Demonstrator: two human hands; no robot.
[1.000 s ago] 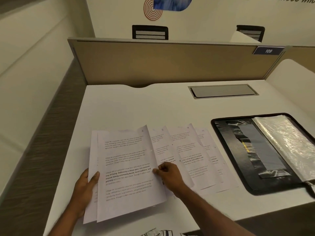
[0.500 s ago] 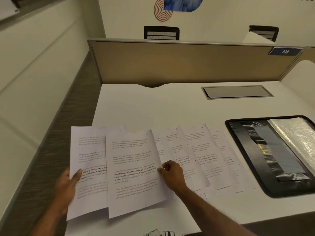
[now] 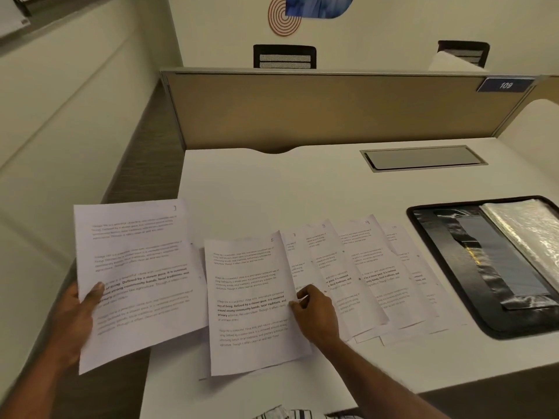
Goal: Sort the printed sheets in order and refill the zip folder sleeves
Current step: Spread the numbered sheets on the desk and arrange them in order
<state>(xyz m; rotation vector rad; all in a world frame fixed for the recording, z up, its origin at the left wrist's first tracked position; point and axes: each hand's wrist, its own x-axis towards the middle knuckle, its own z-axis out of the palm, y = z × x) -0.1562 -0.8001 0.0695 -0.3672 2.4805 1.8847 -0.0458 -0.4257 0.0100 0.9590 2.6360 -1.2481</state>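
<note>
White office paper sets the handling question: each printed sheet is light, thin and limp, easily creased, and likely to slide over its neighbours on the smooth desk. A sheet is judged best taken at a side edge or corner, thumb on top and fingers beneath, and lifted slowly so that the ones below are not dragged along. The held sheet is pinched at its lower left edge by the left hand (thumb on the printed face, fingers hidden beneath) and is raised above the desk's left edge, partly past it and a little bowed. The front sheet lies flat near the desk's front and is taken at its right edge by the right hand, whose curled fingers and thumb appear to pinch that edge. To its right a fan of overlapping sheets is spread toward the zip folder, which lies open at the desk's right end with its clear sleeves glossy and crinkled. Blocks of small grey text, one with bold lines, are printed on every sheet, and a handwritten number is set in the top right corner — what looks like 5 on the front sheet, then 7, 8, 9 and 10 along the fan. The mark on the held sheet is too blurred to be read, and whether the sleeves hold anything cannot be told.
</note>
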